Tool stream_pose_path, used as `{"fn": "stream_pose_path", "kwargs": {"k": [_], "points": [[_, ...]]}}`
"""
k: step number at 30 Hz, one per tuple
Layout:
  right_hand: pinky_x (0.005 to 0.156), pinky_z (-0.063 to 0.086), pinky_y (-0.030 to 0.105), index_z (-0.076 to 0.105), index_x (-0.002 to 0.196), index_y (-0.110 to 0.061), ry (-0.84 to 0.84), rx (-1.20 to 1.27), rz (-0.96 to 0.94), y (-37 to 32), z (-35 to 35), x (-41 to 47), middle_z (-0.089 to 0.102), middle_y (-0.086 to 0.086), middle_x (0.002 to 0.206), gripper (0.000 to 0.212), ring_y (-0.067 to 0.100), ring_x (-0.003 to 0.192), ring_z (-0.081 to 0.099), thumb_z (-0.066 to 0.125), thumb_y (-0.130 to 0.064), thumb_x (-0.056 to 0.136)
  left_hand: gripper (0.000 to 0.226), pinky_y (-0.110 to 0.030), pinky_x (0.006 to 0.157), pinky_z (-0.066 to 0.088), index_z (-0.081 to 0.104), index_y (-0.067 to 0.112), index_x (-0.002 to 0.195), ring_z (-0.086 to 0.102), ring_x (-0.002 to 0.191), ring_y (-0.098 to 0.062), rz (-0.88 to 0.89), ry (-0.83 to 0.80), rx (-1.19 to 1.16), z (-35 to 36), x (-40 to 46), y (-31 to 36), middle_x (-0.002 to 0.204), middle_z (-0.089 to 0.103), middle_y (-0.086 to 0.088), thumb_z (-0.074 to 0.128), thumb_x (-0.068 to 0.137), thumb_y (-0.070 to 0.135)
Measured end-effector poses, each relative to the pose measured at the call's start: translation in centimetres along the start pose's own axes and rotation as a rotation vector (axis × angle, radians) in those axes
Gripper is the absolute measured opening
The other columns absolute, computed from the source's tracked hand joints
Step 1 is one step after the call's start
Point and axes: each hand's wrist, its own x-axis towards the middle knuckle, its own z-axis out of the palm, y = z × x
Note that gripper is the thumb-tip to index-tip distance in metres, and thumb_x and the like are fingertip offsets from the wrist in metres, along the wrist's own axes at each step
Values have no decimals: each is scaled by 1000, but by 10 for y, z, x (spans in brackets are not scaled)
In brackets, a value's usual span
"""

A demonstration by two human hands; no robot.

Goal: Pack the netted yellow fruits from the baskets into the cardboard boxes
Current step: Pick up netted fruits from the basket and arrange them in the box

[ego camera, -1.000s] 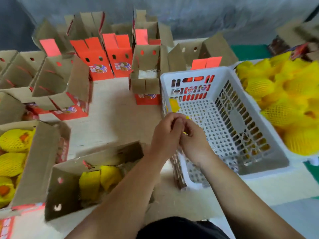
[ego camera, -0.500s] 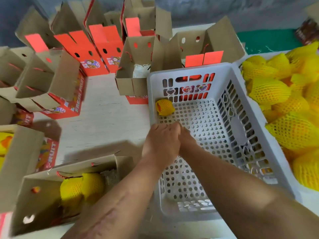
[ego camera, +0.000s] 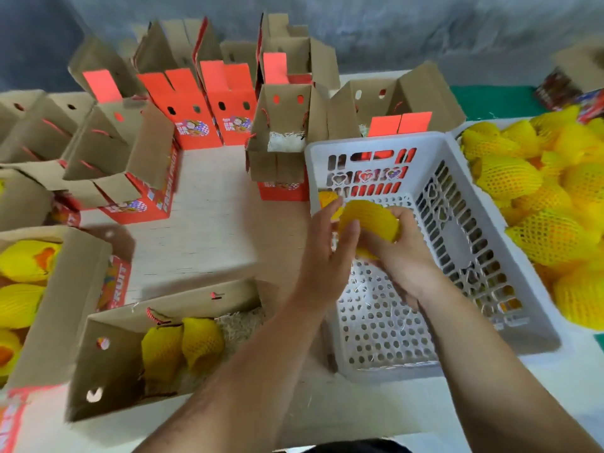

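A netted fruit (ego camera: 369,223) is held between the left hand (ego camera: 327,256) and the right hand (ego camera: 395,256), above the near-left part of a perforated basket (ego camera: 490,335). Just beyond the grip, a second netted piece (ego camera: 327,197) is seen against the basket's far-left corner. To the right of the grip, past the basket wall, a heap of netted fruits (ego camera: 552,207) is piled. Below and to the left of the grip, an open box (ego camera: 108,364) is placed, with two netted fruits (ego camera: 183,348) in it. Further left, another filled box (ego camera: 62,305) is set. Beyond the grip, open boxes (ego camera: 281,138) are ranged in rows across the table (ego camera: 209,210).
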Motion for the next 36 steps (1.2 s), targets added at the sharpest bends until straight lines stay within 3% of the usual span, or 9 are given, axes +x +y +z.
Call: {"fn": "stream_pose_path", "kwargs": {"k": [6,11,15,19,21,24,27,32,36], "points": [[60,54,18,65,113,-25,-160,-110,-134,-25,81,-77,75,-9,87,42,5,74,72,88,-27,79,11,-19,66,53,73,19,102,67,78,-4,-162,128,-377,-81,-43,21,87,73,6,65,98,26],[72,62,39,58,106,-24,-339,-390,-83,-13,164,-104,70,3,96,62,20,87,72,91,-48,59,28,-34,73,55,65,24,121,64,82,-18,-359,138,-582,-172,-83,5,92,63,-7,67,94,19],[83,55,38,58,107,-27,-448,-682,-175,9,211,-112,67,-4,95,56,17,94,62,87,-47,63,37,-40,90,56,63,38,127,64,106,-21,-457,147,-587,-214,-108,-24,117,67,0,69,95,20],[82,51,29,58,116,-35,-469,-1033,-176,19,223,-114,62,-11,102,68,9,99,57,85,-58,58,40,-29,82,57,68,36,116,65,111,-19,-416,244,-415,-217,-121,-34,119,67,0,65,96,1],[69,52,21,56,119,-36,-490,-905,-91,28,227,-119,67,-14,94,67,5,86,65,85,-49,59,36,-33,93,55,69,34,111,66,112,-18,-375,256,-351,-216,-120,-34,116,70,2,69,93,3],[70,56,32,59,108,-29,-379,-814,-4,40,232,-114,71,-8,88,48,9,82,67,81,-45,68,20,-32,99,53,70,37,103,66,114,-14,-357,211,-311,-216,-113,-33,119,69,1,67,97,18],[62,49,30,53,98,-24,-316,-1128,96,46,238,-92,66,-4,86,44,20,80,63,77,-52,72,22,-13,87,47,64,34,115,63,109,1,-402,165,-199,-217,-110,-47,123,65,8,60,101,18],[97,55,44,65,128,-12,-361,-1318,240,68,258,-59,63,13,133,33,34,120,62,53,-10,98,31,-22,90,42,59,27,134,55,112,-11,-661,-2,62,-211,-121,-78,130,57,2,55,104,24],[107,48,45,35,151,-4,-458,-1306,198,65,256,-62,37,20,151,54,35,133,50,53,-11,100,17,-21,75,44,61,39,117,58,103,-8,-690,54,45,-204,-115,-68,117,60,7,50,106,33]]}}
